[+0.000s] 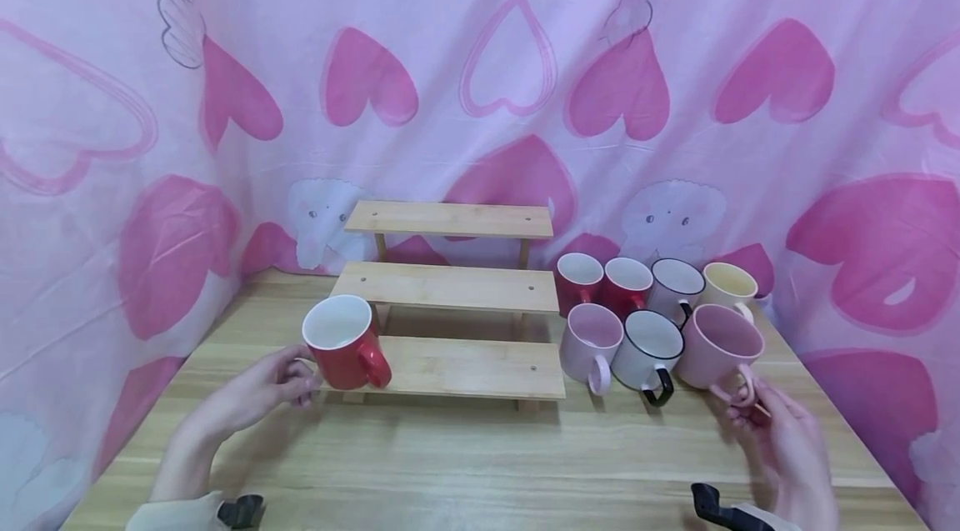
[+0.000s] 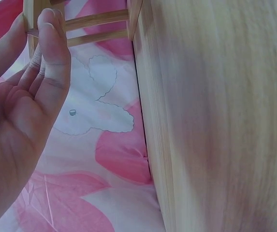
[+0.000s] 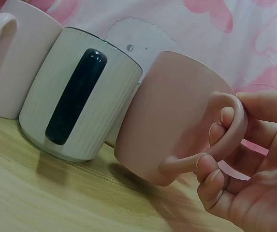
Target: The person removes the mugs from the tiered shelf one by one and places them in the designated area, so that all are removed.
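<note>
My right hand (image 1: 787, 439) grips the handle of a large dusty-pink mug (image 1: 717, 348) at the right end of the front row of mugs. In the right wrist view the thumb and fingers close round the handle (image 3: 237, 128), and a shadow shows beneath the mug's base. Over on the left, a red mug (image 1: 347, 352) with a white inside stands at the left end of the lowest wooden shelf (image 1: 465, 368). Thumb and fingers of my left hand (image 1: 251, 393) pinch the shelf's left end, just beside that mug.
Beside the shelf's right side stand a lilac mug (image 1: 588, 343) and a white black-handled mug (image 1: 637, 352). Behind them are two red mugs, a dark-rimmed pale mug (image 1: 671, 293) and a cream mug (image 1: 726, 289). Pink heart-print cloth (image 1: 375, 156) hangs around the wooden table (image 1: 450, 464).
</note>
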`<action>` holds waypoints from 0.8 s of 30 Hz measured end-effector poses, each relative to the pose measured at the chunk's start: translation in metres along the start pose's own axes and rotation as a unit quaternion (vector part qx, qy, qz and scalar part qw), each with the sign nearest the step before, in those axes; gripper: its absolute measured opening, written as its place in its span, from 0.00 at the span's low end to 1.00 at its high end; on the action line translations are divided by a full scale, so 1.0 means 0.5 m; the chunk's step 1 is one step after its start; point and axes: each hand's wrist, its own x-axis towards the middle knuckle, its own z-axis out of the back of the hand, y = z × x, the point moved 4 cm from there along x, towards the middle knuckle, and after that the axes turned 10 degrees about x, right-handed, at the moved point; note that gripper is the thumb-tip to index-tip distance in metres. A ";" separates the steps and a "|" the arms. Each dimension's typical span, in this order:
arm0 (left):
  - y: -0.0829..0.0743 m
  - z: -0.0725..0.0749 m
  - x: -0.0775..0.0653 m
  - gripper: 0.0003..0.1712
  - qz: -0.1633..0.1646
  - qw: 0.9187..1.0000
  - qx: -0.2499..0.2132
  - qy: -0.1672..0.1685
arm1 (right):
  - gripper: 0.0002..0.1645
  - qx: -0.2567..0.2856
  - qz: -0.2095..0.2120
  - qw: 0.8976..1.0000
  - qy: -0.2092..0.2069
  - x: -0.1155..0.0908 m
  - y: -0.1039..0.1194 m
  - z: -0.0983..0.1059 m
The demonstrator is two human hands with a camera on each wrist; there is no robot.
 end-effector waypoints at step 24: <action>-0.003 0.000 0.001 0.21 0.002 1.000 0.002 0.001 | 0.13 0.020 -0.002 0.999 -0.027 0.006 -0.022 0.006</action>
